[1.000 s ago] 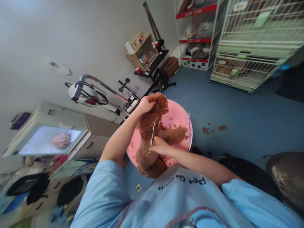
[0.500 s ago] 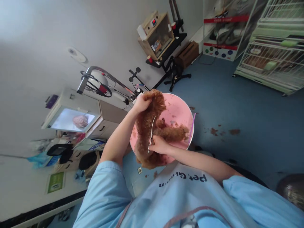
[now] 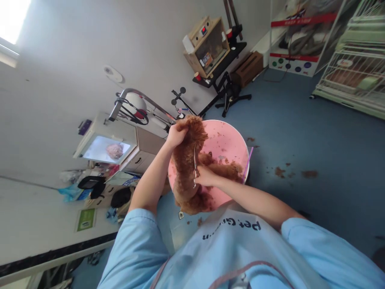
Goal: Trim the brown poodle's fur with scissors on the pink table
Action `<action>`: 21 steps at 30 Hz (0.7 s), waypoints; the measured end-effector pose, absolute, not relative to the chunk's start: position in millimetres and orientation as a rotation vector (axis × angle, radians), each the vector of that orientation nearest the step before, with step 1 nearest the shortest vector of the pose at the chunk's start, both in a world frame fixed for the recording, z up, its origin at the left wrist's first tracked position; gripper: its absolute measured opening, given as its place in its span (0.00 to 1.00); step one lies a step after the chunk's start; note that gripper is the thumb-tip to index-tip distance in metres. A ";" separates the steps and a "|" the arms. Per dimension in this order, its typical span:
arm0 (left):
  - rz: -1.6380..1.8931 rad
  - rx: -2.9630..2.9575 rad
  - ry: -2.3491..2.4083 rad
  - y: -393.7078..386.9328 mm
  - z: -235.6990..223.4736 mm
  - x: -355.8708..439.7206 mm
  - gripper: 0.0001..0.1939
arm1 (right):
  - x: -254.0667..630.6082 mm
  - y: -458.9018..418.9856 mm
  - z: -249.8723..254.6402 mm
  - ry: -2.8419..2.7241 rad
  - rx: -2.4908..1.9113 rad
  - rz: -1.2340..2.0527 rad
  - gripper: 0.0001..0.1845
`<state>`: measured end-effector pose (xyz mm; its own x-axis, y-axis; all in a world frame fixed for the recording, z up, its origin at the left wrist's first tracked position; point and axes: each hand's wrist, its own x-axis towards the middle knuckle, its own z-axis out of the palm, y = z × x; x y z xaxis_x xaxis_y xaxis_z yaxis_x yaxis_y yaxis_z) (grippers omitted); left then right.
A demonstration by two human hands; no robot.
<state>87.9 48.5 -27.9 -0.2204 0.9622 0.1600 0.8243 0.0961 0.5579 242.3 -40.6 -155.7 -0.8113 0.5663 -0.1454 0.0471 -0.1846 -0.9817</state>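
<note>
A curly brown dog point(image 3: 185, 160) is on a round pink grooming table point(image 3: 228, 136) strewn with hair clippings. My left hand point(image 3: 177, 135) is closed on the dog near its far, fluffy end; the fingertips sink into the fur. My right hand point(image 3: 204, 176) grips a pair of slim curved scissors point(image 3: 195, 158) by the handles. The blades point away from me and lie along the dog's side, close to the coat; whether they touch it I cannot tell. Under and beyond my right hand, a furry leg point(image 3: 230, 170) stretches toward the table's right edge.
A metal grooming arm point(image 3: 144, 98) with a looped black cord rises behind the table. A purple strip point(image 3: 248, 162) crosses the right rim. Tufts of hair point(image 3: 279, 172) lie on the blue floor. Wire cages point(image 3: 351, 68) stand at the far right, a wooden box point(image 3: 207, 48) on a black stand.
The view has shifted, so the room appears further right. My right hand and the scissors have moved slightly away from me along the dog, with the blades more upright in view. My left hand keeps its hold.
</note>
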 end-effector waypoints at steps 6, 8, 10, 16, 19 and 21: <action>0.803 1.768 2.206 45.9 -25.7 84.1 0.14 | 242.5 -34.6 -171.1 -1.942 -0.620 1.925 0.10; 0.823 1.740 2.219 45.0 -25.3 84.1 0.13 | 238.6 -32.6 -176.2 -1.952 -0.590 1.980 0.09; 0.849 1.713 2.234 44.3 -25.1 83.6 0.14 | 233.6 -31.7 -183.5 -1.942 -0.585 1.983 0.09; 0.847 1.654 2.296 44.3 -24.6 79.2 0.15 | 226.3 -33.8 -199.8 -1.862 -0.556 2.040 0.13; 0.859 1.625 2.312 44.9 -23.9 77.9 0.14 | 225.5 -31.0 -199.9 -1.861 -0.510 2.091 0.13; 0.861 1.604 2.326 45.0 -23.5 77.6 0.14 | 225.1 -30.3 -200.6 -1.867 -0.546 2.109 0.14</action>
<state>77.6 45.0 -23.5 -0.3980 0.9022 0.1666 0.7933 0.2472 0.5563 225.1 -30.3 -200.6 -0.8920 0.4408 -0.0997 0.0455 -0.1320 -0.9902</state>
